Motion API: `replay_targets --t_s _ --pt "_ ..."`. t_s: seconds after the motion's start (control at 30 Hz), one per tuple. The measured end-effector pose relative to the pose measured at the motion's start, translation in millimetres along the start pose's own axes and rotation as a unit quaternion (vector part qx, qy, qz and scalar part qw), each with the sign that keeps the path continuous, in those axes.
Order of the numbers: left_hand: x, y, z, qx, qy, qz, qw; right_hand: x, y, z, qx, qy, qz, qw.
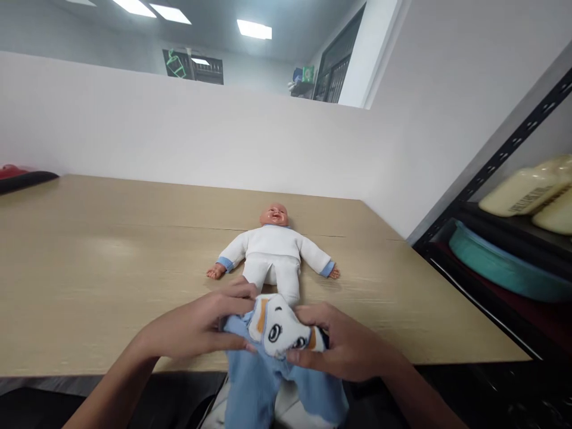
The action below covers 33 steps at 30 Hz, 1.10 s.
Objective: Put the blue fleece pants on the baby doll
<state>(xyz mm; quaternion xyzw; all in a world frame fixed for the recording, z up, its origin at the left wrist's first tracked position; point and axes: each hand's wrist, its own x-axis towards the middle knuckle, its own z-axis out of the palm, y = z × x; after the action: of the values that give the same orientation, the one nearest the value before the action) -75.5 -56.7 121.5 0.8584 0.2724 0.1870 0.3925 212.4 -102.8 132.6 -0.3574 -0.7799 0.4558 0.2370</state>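
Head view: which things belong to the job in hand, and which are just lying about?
In the job:
- blue garment with a white face design, held by left hand and right hand
- doll in white, on the table, likely

Apparently just lying about:
- teal basin, lower shelf
- cream containers, above it
- red item, far left, partly cut off

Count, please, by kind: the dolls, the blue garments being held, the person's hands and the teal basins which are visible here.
Doll: 1
Blue garment, held: 1
Person's hands: 2, left hand and right hand
Teal basin: 1
Total: 5
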Motion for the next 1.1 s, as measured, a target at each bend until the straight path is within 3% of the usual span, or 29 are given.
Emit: replay_targets --t_s 0.1,0.23,0.33,0.47,0.53,0.6,0.67,0.83,0.93,1.0,1.1 --pt "-3.3 -6.2 11.7 -0.041 0.029 -0.067 0.996 2.3 1.6 4.3 0.026 -0.012 -0.026 0.999" --pt "-3.5 -0.7 23.9 -0.064 0.088 -0.125 0.986 2.0 13.5 15.0 0.068 0.104 0.048 0.991" --pt "3.6 11.3 24.4 -0.073 0.141 -0.120 0.980 5.9 19.7 21.5 0.153 0.126 0.097 0.975" --pt "15.0 20.6 25.5 -0.074 0.134 -0.105 0.983 11.7 11.8 21.0 0.136 0.029 0.062 0.988" --pt "18.0 18.6 27.4 -0.089 0.130 -0.110 0.981 10.9 5.6 18.7 0.111 -0.046 0.048 0.992" --pt "17.3 13.0 28.5 -0.121 0.119 -0.116 0.979 7.8 3.7 18.4 0.103 -0.082 0.061 0.989" --pt "12.4 6.7 28.6 -0.153 0.085 -0.120 0.977 4.4 8.6 21.7 0.107 -0.051 0.082 0.990" --pt "-9.4 4.7 35.2 -0.230 0.026 -0.148 0.962 4.0 33.6 36.9 0.153 0.125 0.101 0.975" --pt "-17.5 8.9 47.0 -0.265 0.020 -0.135 0.954 7.8 38.3 43.8 0.190 0.157 0.101 0.964" --pt "-19.0 8.2 56.4 -0.335 0.069 -0.153 0.927 10.0 36.5 48.2 0.272 0.147 0.103 0.945" --pt "-16.6 2.6 70.0 -0.493 0.145 -0.194 0.835 11.7 33.6 55.5 0.403 0.121 0.113 0.900"
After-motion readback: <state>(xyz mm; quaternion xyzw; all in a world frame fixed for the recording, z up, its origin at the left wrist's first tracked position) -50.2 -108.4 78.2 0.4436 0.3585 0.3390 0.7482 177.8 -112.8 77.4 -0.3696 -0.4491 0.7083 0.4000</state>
